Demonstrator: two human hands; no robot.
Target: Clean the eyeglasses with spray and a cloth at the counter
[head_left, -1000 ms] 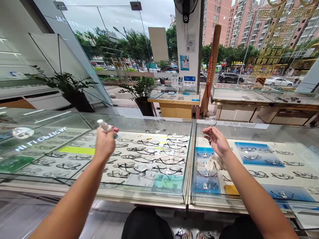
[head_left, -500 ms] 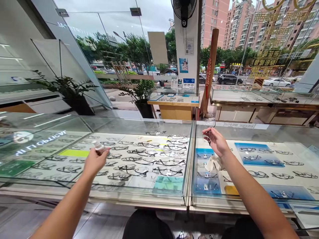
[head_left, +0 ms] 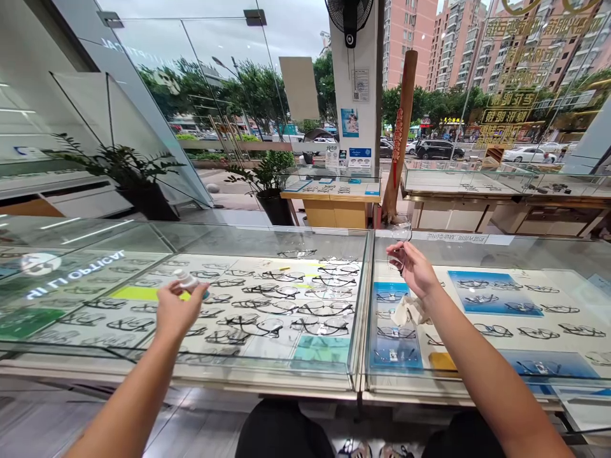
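Observation:
My left hand [head_left: 177, 308] is closed around a small white bottle [head_left: 186, 280], held tilted above the left part of the glass display case [head_left: 224, 238]. On the right, my right hand [head_left: 414, 270] pinches a pair of thin-framed glasses [head_left: 401, 234], upright over the case; one lens shows above the fingers, and the rest is partly hidden by them. A crumpled pale cloth [head_left: 408, 312] lies on the glass just below my right hand. Beneath the glass, rows of eyeglasses [head_left: 281, 277] sit on white and coloured panels.
A metal-edged seam [head_left: 365, 305] divides the case in front of me. Across the floor stand a small wooden display table [head_left: 334, 213], a potted plant [head_left: 275, 207], a leaning wooden post [head_left: 401, 133] and another glass counter [head_left: 453, 181]. A fan [head_left: 350, 22] hangs on the pillar.
My left hand has turned a little and shifted slightly left with the bottle. My right hand keeps hold of the glasses in nearly the same place.

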